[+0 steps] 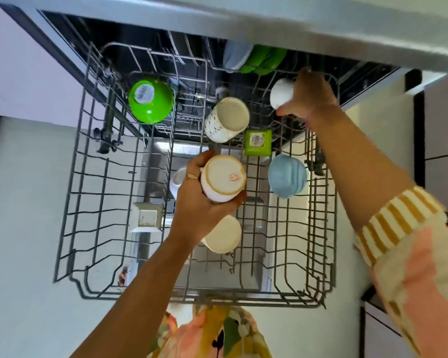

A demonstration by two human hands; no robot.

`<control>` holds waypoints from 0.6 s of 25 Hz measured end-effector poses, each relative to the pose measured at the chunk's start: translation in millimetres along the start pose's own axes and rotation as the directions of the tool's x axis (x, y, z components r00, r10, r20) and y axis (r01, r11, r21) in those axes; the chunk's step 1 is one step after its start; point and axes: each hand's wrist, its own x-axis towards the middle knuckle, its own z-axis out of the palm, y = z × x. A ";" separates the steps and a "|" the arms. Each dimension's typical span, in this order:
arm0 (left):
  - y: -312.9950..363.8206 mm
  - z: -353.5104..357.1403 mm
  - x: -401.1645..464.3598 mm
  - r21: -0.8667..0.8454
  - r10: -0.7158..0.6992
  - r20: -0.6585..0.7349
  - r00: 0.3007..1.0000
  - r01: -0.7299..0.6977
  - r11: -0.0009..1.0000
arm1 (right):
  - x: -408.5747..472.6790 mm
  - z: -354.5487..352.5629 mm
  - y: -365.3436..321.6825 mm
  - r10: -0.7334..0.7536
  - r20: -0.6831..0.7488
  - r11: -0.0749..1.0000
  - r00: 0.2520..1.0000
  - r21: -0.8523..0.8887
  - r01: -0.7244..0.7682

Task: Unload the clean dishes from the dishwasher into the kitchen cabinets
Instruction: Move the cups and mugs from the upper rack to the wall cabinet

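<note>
The dishwasher's upper wire rack is pulled out below me. My left hand grips an upside-down white mug with a tan-ringed base, over the rack's middle. At the far right corner my right hand is closed around a small white cup. Still in the rack, upside down: a speckled white mug, a green bowl, a blue bowl, a cream cup partly under my left hand, a small green square container and a white square dish.
The countertop edge overhangs the far side of the rack. Green and blue plates stand deeper inside the dishwasher. White cabinet fronts flank the opening on the left and right. A small white cup sits left of my left hand.
</note>
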 end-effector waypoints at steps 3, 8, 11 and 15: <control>21.6 -12.3 -14.0 -0.009 -0.005 -0.025 1.000 0.005 1.000 | -48.2 -19.4 -10.0 0.035 -0.049 0.969 0.998 0.248 -0.022; 53.9 -51.9 -61.2 -0.040 0.007 -0.087 0.996 -0.011 0.999 | -164.0 -30.1 -54.8 0.214 -0.092 0.546 0.972 0.837 -0.041; 70.7 -78.6 -85.9 -0.037 0.023 -0.176 0.984 -0.030 0.999 | -205.5 -39.9 -88.2 0.226 -0.114 0.433 0.968 0.901 0.005; 113.3 -159.3 -130.7 0.027 0.136 -0.328 0.935 -0.135 0.990 | -273.7 -81.9 -161.2 0.100 -0.148 0.283 0.984 0.952 0.115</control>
